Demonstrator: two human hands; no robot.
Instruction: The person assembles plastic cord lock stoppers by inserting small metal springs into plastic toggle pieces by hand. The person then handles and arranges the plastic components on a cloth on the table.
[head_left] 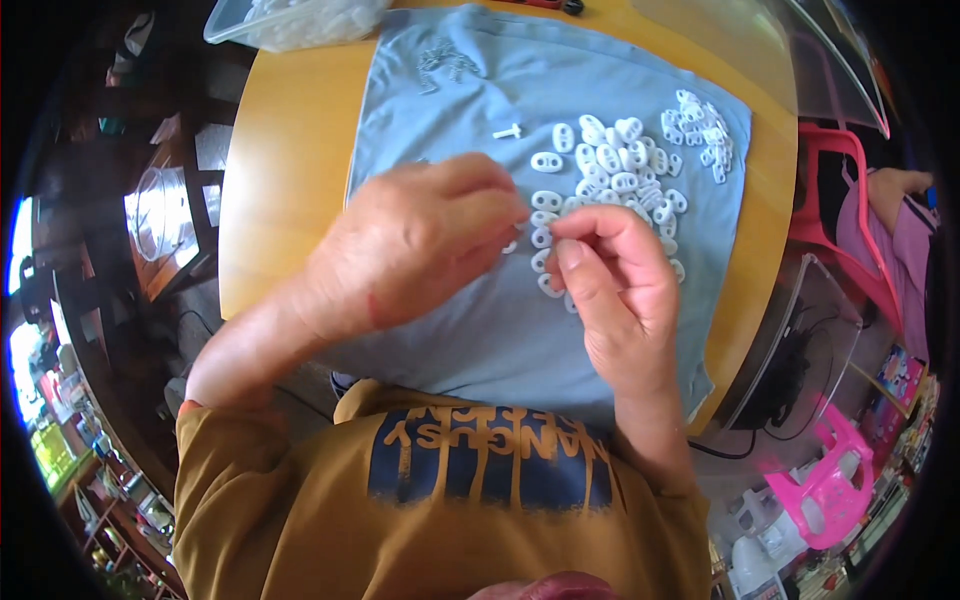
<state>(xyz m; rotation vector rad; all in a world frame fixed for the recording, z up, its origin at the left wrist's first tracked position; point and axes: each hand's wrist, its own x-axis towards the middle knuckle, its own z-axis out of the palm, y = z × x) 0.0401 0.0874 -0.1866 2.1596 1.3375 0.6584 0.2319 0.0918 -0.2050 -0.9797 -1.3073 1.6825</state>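
Note:
Over the grey-blue cloth [430,355], my left hand [425,235] is turned back-up with its fingers curled. Bits of white show beneath its fingertips, but I cannot make out what it grips. My right hand [630,290] faces it, thumb and forefinger pinched together; anything between them is too small or hidden to name. Just beyond the right hand lies a loose pile of white oval plastic pieces [607,158], each with two dark holes. Some of these ovals run in a rough column between my hands. One small white peg-shaped piece [508,132] lies apart, farther off.
Smaller white plastic parts [705,130] are heaped at the cloth's far right. Small metal pieces [445,65] lie at its far left. A clear tub [310,22] of white parts stands on the wooden table [285,130]. A red chair [850,145] with a person is at right.

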